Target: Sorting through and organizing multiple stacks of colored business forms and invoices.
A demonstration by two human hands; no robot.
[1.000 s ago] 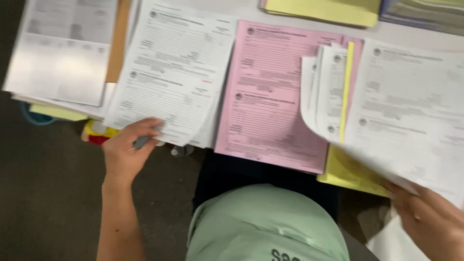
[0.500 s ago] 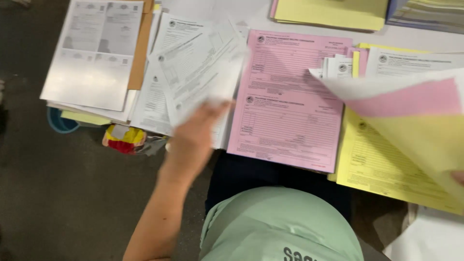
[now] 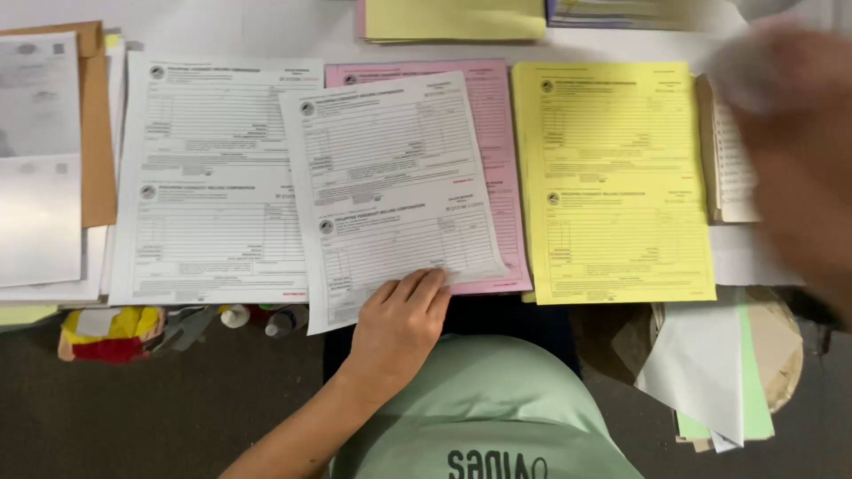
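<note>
Your left hand [image 3: 399, 324] pins a white form [image 3: 395, 195]; your right hand [image 3: 794, 151] is a blur.

Your left fingers [image 3: 424, 286] lie flat and close together on the form's lower edge. Beyond the fingertips it overlaps a pink form [image 3: 497, 124]; a yellow form [image 3: 617, 177] lies to their right. The right fingers' spread cannot be told.

The right hand [image 3: 794, 151] was a motion blur at the right edge, its fingers indistinguishable, so its grip could not be told. It hid part of a white stack [image 3: 732, 164]. A white form [image 3: 390, 195] covered most of the pink form [image 3: 497, 133]. The far yellow stack [image 3: 453, 18] was cut by the top edge.
</note>
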